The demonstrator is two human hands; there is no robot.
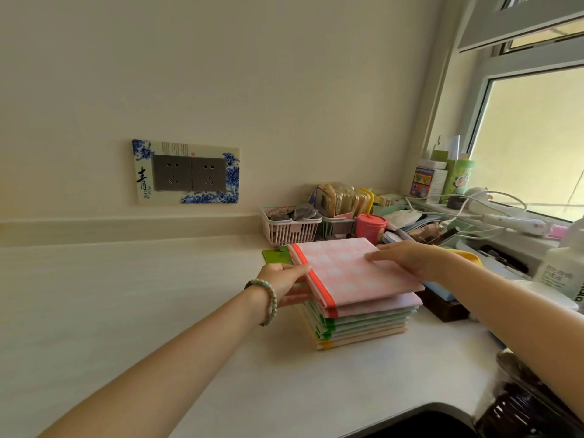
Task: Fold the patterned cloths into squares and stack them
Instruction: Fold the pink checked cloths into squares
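A stack of folded cloths (363,324) stands on the white counter (158,311), with pale green and peach layers below. On top lies a pink patterned cloth (344,270) folded square, with an orange-red band along its left edge. My left hand (284,279), with a bead bracelet on the wrist, grips the left edge of the upper cloths, thumb on top and fingers underneath. My right hand (407,257) lies flat on the pink cloth's right side, fingers straight and pressing down.
Behind the stack stand a pink basket (289,229), a pink tub (370,227), a green card (276,256) and clutter with white cables by the window sill. A white bottle (559,267) is at the right, a dark box (442,306) beside the stack, a dark jar (524,403) at bottom right.
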